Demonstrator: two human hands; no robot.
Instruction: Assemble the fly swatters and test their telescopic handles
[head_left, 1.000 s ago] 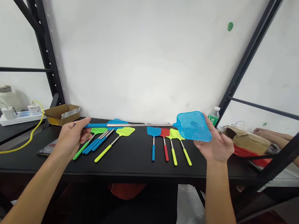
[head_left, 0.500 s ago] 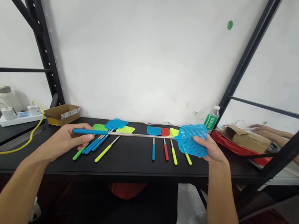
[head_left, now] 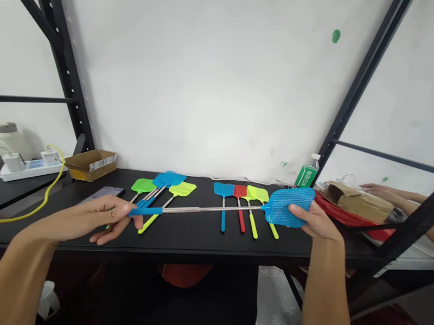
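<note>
- Firstly, one blue fly swatter [head_left: 288, 207]: square perforated plastic head [head_left: 290, 206], long telescopic stainless-steel shaft [head_left: 209, 211], blue plastic handle [head_left: 146, 210]; held nearly level in the air above the tabletop, across the laid-out swatters
- Left hand [head_left: 109, 217]: closed narrowly around the handle, thumb on top
- Right hand [head_left: 317, 221]: holding the head at its lower edge, fingers across the mesh
- Black tabletop [head_left: 188, 240]: green, blue, yellow and red plastic swatters [head_left: 223, 190] lying in two groups, handles toward the person; dark tablet [head_left: 107, 194] beside them
- Left end: brown cardboard tray [head_left: 90, 164]; white power strip [head_left: 30, 170]; yellow cable [head_left: 5, 220]
- Right end: green-labelled water bottle [head_left: 308, 171]; brown cardboard parcel [head_left: 359, 202] on red plastic [head_left: 341, 213]; a co-worker's hands [head_left: 381, 192] beyond
- Room: white wall [head_left: 198, 71]; black steel shelving upright [head_left: 361, 81]
</note>
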